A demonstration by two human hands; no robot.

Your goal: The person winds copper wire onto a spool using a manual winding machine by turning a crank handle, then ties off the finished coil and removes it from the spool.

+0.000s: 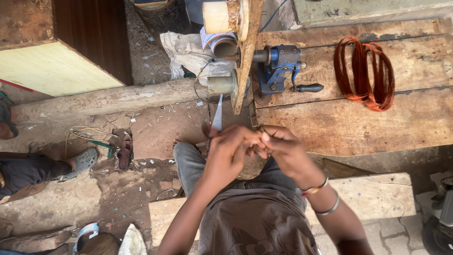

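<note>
Both hands, left and right, grip pinched on something hidden; copper coils lie beyond.

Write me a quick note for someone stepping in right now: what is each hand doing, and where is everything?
Left hand: closed, with a pair of scissors whose blades point up toward the bench.
Right hand: fingertips pinched against the left hand's; whatever sits between them is too small to tell.
On the wooden bench: a blue hand-crank winder with a black handle, and a coil of copper wire lying apart to its right.
Done: one coil wound and set aside. Left: the fine work at the fingertips, not finished.
</note>
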